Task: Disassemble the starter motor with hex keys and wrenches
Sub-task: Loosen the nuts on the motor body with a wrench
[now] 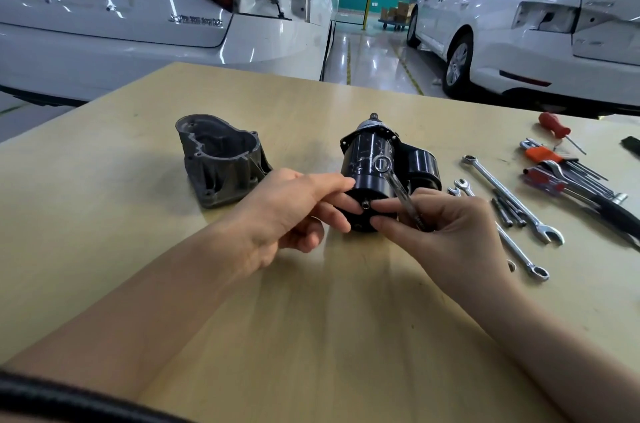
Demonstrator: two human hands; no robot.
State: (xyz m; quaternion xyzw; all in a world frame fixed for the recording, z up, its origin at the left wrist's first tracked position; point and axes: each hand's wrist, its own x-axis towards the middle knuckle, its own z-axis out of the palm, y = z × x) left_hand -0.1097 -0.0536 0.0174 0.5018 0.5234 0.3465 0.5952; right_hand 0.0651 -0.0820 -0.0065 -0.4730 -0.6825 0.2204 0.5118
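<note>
Black and cylindrical, the motor (pixel 375 177) lies on its side mid-worktop (pixel 311 301), its flat end cap turned toward the viewer, with the solenoid (pixel 422 168) alongside. A small bolt (pixel 366 204) stands out of that cap. The left hand (pixel 294 211) is laid against the cap, fingers straight and touching it beside the bolt; the right hand (pixel 446 232) is curled round the shank of a bright chrome wrench (pixel 398 189) whose ring end rests over the body — not on the bolt. The step in hand is judged to be freeing this bolt: the ring should be seated fully and squarely before it is turned, and the smooth painted body held firm against rolling. The cast grey housing (pixel 221 163), rough and ribbed, sits apart on the left; spare wrenches (pixel 512 201) and hex keys (pixel 585 177) lie right.
</note>
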